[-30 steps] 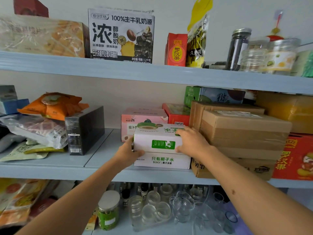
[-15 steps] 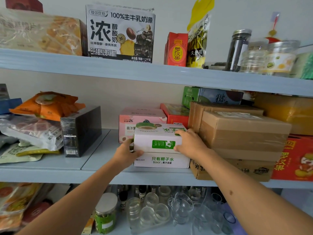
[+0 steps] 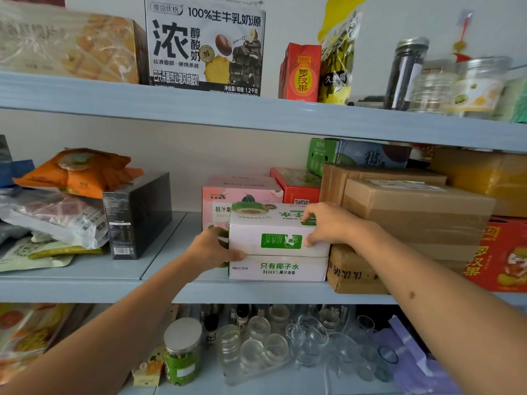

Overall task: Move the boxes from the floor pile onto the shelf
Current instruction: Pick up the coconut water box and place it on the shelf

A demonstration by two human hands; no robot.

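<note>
White coconut-water box point(image 3: 278, 242): on middle shelf point(image 3: 159, 290), front edge, butted against brown carton point(image 3: 353, 270), ahead of pink box point(image 3: 239, 192). Left hand point(image 3: 212, 250) curled round left end; right hand point(image 3: 332, 223) clasping top right corner, probably squaring it into line.

White box point(image 3: 278, 242) was printed cardboard, smooth with a slight sheen; brown cartons point(image 3: 413, 212) beside it were matt corrugated card, one banded with glossy clear tape, and the black box point(image 3: 137, 215) looked like satin-finish card with a faint reflection. Shelf point(image 3: 256, 292) was a smooth pale blue painted surface, probably metal, can't tell for sure; snack bags point(image 3: 77, 172) on the left were crinkled glossy plastic film. Lower level held clear shiny glass or plastic jars point(image 3: 256, 346), and one plastic jar point(image 3: 182, 352) with a dull silver lid and a green paper label.
</note>
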